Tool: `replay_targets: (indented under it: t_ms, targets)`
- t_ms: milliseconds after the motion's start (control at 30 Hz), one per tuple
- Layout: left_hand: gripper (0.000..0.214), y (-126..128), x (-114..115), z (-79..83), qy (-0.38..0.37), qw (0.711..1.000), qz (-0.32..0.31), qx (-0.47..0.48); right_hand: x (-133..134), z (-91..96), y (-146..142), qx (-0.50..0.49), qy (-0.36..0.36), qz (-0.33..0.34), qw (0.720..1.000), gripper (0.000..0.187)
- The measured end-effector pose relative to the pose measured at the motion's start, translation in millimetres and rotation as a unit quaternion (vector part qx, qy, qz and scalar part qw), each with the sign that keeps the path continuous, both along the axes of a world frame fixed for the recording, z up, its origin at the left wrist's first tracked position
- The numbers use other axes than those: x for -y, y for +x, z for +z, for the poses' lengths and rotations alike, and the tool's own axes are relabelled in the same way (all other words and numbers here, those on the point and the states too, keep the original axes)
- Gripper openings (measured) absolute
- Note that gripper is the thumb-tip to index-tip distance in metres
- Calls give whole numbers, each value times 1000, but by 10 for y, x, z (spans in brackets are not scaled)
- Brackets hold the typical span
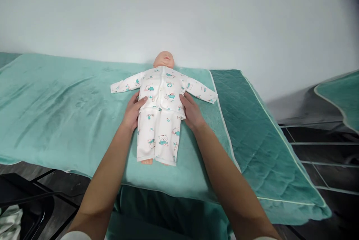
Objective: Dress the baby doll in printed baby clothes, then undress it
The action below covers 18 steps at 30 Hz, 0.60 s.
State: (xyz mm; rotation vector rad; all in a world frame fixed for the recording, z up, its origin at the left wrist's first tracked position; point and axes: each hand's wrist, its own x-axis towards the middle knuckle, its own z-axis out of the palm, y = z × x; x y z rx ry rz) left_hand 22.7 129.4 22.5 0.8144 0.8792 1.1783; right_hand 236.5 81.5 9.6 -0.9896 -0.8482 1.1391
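A baby doll [164,59] lies on its back on a green plush cover [70,120], its head by the wall. It wears a white button-front shirt [161,86] printed with small teal and red figures, and matching trousers [159,135]. Its sleeves stretch out to both sides, and the toes of one foot show below a trouser leg. At the doll's waist on the left, my left hand [134,109] grips its side, thumb on the shirt. My right hand [192,111] holds the opposite side the same way. The fingers under the doll are hidden.
A darker quilted green pad [249,131] covers the bed's right end. The white wall [179,15] stands right behind. At lower left is a black tub [28,199] with pale cloth [11,219] in it. Metal rails [322,164] and another green cover [342,97] are at right.
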Motion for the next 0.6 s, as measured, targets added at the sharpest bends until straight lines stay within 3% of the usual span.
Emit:
replay_targets:
  t_ms: [200,367,500,600]
  targets:
    - [49,6,6,-8,12,1000,15,-12,10,-55,30,-4,-17,-37,999,42]
    - [43,-42,31,-115,38,994,86,-53,-1,-100,106,-58,-59,-79,993,41]
    - [38,-366,405,-215,98,977,164,-94,31,-144,244,-93,-52,-103,989,38]
    - [21,-953,911,-330,199,917,270,-215,107,-148,299,-70,-45,-135,987,34]
